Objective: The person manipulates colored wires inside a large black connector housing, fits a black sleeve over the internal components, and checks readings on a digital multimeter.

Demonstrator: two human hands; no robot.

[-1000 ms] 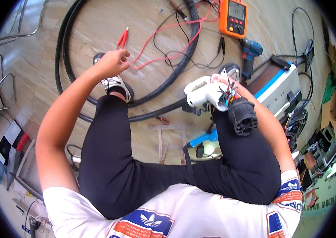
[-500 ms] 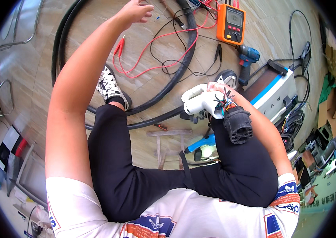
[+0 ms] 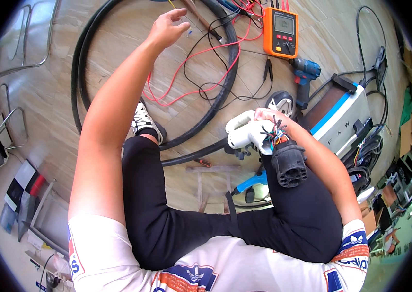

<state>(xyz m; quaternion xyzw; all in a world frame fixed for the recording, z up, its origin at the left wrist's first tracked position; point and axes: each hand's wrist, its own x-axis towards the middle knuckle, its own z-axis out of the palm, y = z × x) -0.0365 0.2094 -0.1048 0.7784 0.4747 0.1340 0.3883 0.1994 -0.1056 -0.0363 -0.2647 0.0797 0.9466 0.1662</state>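
Note:
My left hand [image 3: 166, 30] is held out over the floor at the upper left, fingers apart and nothing seen in it. Below it, red and black test leads [image 3: 201, 90] trail across the tiles. In my right hand [image 3: 268, 115] is a white charging gun housing [image 3: 248, 137], gripped near its upper end above my right thigh. Loose coloured wires [image 3: 279, 134] come out of its open end. A black round connector [image 3: 288, 163] with several holes hangs beside those wires. The right hand's fingers are partly hidden behind the housing.
An orange meter [image 3: 282, 31] and a blue cordless driver [image 3: 304, 78] are at the upper right. A thick black cable [image 3: 82, 73] loops over the floor. To the right lies a white and blue box [image 3: 344, 121]. A blue tool [image 3: 252, 182] rests between my legs.
The view has shifted a little. My left hand is lower in the picture, and its forearm now covers the red clip seen before. The right hand still holds the charging gun housing.

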